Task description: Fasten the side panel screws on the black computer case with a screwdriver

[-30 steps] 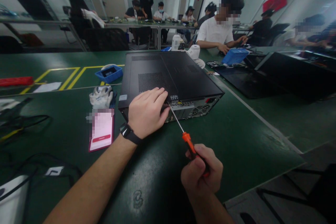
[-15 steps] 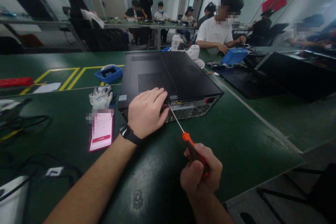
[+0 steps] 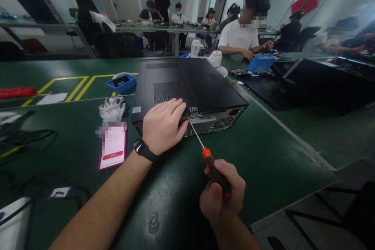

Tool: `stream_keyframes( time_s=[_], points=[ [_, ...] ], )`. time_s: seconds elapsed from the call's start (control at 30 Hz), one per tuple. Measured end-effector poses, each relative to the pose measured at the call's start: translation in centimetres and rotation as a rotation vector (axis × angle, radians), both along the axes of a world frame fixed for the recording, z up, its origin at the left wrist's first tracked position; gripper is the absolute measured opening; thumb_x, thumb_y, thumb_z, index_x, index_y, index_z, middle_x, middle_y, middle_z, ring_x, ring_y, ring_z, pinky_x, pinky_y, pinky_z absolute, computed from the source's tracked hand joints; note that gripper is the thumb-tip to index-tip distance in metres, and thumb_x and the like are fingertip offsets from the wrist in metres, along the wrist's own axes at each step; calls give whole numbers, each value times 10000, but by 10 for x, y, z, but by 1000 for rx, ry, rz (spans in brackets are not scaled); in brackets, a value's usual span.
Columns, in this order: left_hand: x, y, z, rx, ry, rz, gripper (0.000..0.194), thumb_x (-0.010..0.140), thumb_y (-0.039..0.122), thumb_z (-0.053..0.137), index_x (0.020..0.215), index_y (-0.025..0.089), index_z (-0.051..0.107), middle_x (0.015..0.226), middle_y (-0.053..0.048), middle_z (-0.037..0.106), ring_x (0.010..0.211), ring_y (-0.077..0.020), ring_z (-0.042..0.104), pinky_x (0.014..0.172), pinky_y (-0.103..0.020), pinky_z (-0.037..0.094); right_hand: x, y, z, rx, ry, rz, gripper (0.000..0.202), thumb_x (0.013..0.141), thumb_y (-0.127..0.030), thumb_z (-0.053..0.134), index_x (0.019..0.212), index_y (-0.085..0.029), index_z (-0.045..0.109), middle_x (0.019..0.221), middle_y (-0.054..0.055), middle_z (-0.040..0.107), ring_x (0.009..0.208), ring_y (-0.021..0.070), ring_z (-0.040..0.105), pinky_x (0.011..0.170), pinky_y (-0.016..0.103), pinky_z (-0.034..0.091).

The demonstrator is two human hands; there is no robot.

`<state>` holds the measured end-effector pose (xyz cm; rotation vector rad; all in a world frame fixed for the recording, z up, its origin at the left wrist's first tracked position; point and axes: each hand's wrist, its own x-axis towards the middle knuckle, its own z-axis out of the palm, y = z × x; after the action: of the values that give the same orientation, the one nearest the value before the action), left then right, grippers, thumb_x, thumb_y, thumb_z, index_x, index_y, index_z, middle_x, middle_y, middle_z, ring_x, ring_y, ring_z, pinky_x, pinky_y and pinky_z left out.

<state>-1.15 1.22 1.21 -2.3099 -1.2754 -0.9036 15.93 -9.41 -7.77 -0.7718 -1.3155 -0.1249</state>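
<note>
A black computer case [image 3: 202, 82] lies flat on the green table, its metal rear panel with a fan grille facing me. My left hand [image 3: 164, 125] rests on the case's near edge, fingers on the top cover and thumb bent down over the rear edge; what its fingertips may hold is hidden. In my right hand [image 3: 224, 191] is an orange and dark screwdriver [image 3: 209, 158], gripped round the handle. The shaft points up and left, its tip at the rear edge of the case beside my left thumb.
Left of the case are a blue tray [image 3: 121, 84], gloves [image 3: 113, 109] and a pink-edged phone [image 3: 114, 146]. Cables [image 3: 26, 134] lie far left. Dark panels [image 3: 281, 90] and a blue box [image 3: 260, 63] stand right, near a person in white [image 3: 240, 35].
The screwdriver handle has turned in my right hand, which has shifted slightly left. My left hand stays on the case.
</note>
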Motion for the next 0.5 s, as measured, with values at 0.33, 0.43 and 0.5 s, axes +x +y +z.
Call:
stream_keyframes(
  time_s=[0.33,0.43,0.5],
  points=[
    [0,0,-1,-13,2,0,433,972,307,642,1363,125,688,1438,-141,720,1321,-340,689,1105,-512,561,1,1,-5,10,-29,-90,325,980,-160,576,1294,-148,657,1026,73,715,751,160,700,626,341,631],
    [0,0,0,-15,-2,-3,436,970,305,642,1367,131,688,1439,-143,719,1322,-340,688,1107,-520,560,0,2,-5,16,1,-21,326,1008,-229,530,1300,-151,653,1049,84,694,774,173,698,601,348,620],
    [0,0,0,-7,0,-2,433,971,306,641,1362,126,689,1435,-141,722,1316,-339,692,1103,-516,563,-1,2,-3,12,7,20,343,987,-247,550,1299,-148,648,1050,84,678,803,188,701,615,365,624]
  ],
)
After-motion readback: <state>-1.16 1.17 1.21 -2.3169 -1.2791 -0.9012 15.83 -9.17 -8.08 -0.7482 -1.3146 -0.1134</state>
